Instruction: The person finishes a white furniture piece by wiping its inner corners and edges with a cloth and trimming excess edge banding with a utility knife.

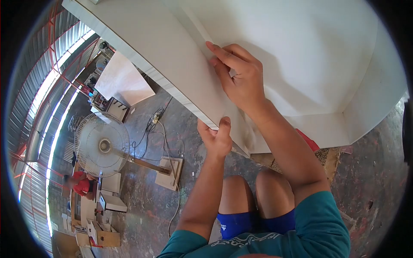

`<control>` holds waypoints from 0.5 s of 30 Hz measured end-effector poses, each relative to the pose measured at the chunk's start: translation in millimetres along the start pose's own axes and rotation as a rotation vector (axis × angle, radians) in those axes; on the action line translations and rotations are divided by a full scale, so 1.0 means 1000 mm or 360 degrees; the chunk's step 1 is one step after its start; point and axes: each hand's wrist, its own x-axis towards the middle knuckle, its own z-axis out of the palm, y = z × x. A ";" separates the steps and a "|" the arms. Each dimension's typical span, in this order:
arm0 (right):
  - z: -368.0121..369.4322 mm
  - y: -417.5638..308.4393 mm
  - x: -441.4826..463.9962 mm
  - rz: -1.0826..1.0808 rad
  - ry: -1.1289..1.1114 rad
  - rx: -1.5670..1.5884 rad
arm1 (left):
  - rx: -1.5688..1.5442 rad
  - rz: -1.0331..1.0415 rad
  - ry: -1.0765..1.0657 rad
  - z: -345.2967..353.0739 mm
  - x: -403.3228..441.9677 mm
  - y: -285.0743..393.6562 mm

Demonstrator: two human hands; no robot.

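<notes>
A large white cabinet (pixel 309 51) with open inside faces fills the upper right, close to me. Along its left side runs a white board (pixel 142 47) with a pale marbled edge. My left hand (pixel 217 139) is closed round the lower end of this board, thumb on the inner face and fingers at the outer edge. Inside the cabinet, my right hand (pixel 243 75) has its fingers curled, with index finger and thumb tips against the board's inner face. Whatever may be between those tips is too small to make out. A narrow strip runs along the face beside them.
A pedestal fan (pixel 103 146) on a wooden base (pixel 170 172) stands to the left, with cables (pixel 157 118) on the dark floor. Behind it leans a pale panel (pixel 124 79). A person in red (pixel 81 182) is near several furniture pieces. Cardboard (pixel 331 165) lies under the cabinet.
</notes>
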 end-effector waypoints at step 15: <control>-0.027 -0.006 -0.011 0.0192 -0.0236 -0.0107 | -0.0044 -0.0087 -0.0019 -0.006 -0.001 -0.006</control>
